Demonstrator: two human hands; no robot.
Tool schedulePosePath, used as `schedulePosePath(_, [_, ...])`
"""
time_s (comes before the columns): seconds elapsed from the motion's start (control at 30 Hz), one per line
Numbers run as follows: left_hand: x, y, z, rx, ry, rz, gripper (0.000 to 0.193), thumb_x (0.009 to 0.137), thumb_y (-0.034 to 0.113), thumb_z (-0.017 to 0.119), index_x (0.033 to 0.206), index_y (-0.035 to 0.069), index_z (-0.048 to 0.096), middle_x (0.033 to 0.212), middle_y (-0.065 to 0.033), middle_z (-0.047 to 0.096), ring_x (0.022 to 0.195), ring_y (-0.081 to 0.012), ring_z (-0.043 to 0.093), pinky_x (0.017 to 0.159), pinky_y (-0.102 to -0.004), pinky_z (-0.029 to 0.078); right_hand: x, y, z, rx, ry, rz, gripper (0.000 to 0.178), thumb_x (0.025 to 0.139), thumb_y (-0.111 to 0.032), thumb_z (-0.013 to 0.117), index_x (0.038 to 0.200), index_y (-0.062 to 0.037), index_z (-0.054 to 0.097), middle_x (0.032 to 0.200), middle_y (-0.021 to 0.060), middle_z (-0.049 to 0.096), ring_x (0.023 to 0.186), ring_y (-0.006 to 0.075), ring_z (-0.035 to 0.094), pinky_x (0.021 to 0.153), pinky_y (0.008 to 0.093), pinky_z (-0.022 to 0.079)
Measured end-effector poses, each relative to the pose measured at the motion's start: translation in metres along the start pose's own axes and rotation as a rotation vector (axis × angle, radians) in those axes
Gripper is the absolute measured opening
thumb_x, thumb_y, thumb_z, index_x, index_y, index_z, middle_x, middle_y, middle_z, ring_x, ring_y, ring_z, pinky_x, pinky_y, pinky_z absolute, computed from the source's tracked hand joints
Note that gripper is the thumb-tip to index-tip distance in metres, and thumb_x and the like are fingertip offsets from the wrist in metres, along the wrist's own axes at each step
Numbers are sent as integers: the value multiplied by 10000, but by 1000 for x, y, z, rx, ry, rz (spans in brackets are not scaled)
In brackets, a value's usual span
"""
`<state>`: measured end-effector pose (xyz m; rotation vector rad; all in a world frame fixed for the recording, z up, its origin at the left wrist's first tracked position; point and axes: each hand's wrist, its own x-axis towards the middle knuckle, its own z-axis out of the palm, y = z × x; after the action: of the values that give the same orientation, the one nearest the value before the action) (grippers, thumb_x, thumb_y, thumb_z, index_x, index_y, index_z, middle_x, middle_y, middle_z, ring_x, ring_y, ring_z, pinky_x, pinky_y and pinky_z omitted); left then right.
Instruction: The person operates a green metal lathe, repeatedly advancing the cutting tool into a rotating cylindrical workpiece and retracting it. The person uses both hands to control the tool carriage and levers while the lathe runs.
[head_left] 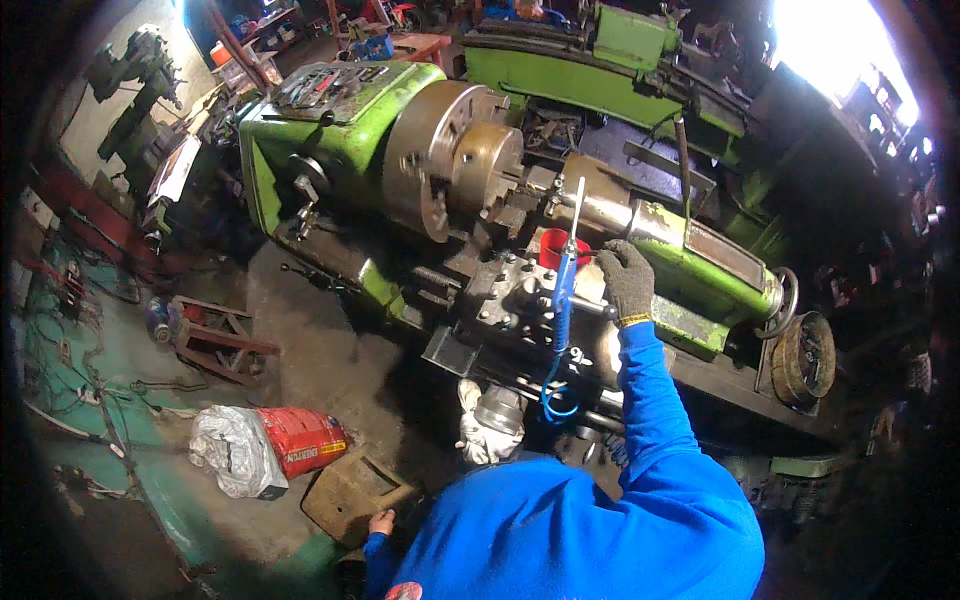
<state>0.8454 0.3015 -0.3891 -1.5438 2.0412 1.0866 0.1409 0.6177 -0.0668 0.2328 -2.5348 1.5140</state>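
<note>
My right hand (629,280), in a grey knit glove with a yellow cuff, reaches over a green lathe (700,245). Its fingers are curled at the right side of a red cup (556,247) and appear to grip its edge. Just below the glove is the dark end of a tool post lever (608,312). A blue air gun (565,285) with a coiled hose stands upright left of the hand. My left hand (381,522), bare, is low at the left beside a tan box-like metal piece (350,495); its fingers are mostly hidden.
The big chuck (430,160) faces the tailstock spindle (610,215). A white cloth or glove (478,430) is at a round handwheel (500,410). Tools lie on the headstock (320,88). A red-and-white sack (290,440) and a rusty metal frame (220,340) are on the floor.
</note>
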Motion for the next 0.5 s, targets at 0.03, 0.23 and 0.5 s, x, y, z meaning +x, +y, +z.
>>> schedulePosePath(0.03, [12,-5,-9,-10,34,22,435,963,427,703,1131,32,775,1188,-239,746,1040,-400,711,949,-463,547,4,2,1,-5,-40,31,318,916,-258,735,1139,-34,768,1134,161,778,1055,291,749,945,380,558])
schedulePosePath(0.23, [54,11,-25,-464,14,-102,512,958,461,698,1228,28,742,1286,-237,715,1166,-408,679,1037,-469,513,4,-55,-18,-514,-75,-32,365,889,-339,698,1091,-50,789,936,168,784,856,304,745,823,410,578])
schedulePosePath(0.5, [126,-29,-42,176,-79,40,572,977,499,668,1312,37,711,1358,-229,689,1298,-400,625,1110,-479,480,39,-26,-22,-644,-78,-278,266,813,-239,721,1008,-78,802,975,168,794,907,359,750,852,447,578])
